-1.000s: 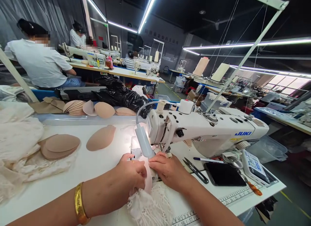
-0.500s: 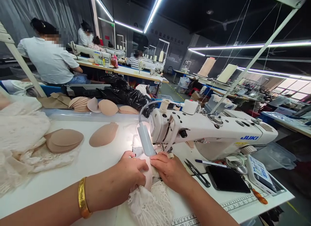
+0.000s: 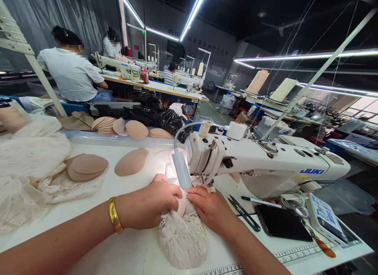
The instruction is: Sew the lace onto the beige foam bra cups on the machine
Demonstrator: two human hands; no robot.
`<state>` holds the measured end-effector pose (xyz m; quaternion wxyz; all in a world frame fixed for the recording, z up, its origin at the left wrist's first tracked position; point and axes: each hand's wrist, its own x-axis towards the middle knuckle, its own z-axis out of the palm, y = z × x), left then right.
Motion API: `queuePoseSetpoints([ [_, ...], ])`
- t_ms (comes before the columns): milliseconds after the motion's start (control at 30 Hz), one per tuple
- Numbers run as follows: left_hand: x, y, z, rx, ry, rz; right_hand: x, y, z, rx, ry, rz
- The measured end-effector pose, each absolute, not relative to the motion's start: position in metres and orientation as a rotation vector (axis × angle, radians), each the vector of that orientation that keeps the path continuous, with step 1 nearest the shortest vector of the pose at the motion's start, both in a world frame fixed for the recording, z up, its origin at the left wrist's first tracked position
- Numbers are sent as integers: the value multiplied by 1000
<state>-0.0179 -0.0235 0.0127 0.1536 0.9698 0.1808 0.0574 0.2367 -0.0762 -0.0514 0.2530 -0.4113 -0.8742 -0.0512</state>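
Observation:
A white JUKI sewing machine (image 3: 265, 158) stands in front of me, its lamp (image 3: 181, 170) hanging over the needle area. Under the lamp lies a pale pink oval pad (image 3: 182, 206), with cream lace fabric (image 3: 183, 240) trailing from it toward me. My left hand (image 3: 159, 200), with curled fingers, grips the left side of the pad at the lace. Close to the presser foot, my right hand (image 3: 210, 208) has its fingers pressed together on the pad's right edge. The lamp and my fingers hide the needle and part of the seam.
Beige oval pads (image 3: 88, 168) lie on lace at the left, another pad (image 3: 131, 162) beside them. Several more line the table's back edge. Thread snips (image 3: 243, 212), a pen (image 3: 261, 202), a black phone (image 3: 283, 223) and a control box (image 3: 327, 220) are at the right. Co-workers sit beyond.
The view has shifted slightly, moving the scene right. My left hand is a little higher, and the lace below it hangs more spread out. Both hands keep their hold.

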Motion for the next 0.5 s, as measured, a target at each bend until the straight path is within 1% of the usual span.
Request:
queuePoseSetpoints([
  [200, -16, -15, 18, 2826, 527, 166, 237, -77, -48, -1057, -2403, -103],
  [367, -15, -20, 16, 2889, 430, 160, 236, -80, -42, -1018, -2447, -82],
  [500, -13, -23, 17, 2898, 445, 154, 236, -79, -43, -1017, -2447, -98],
])
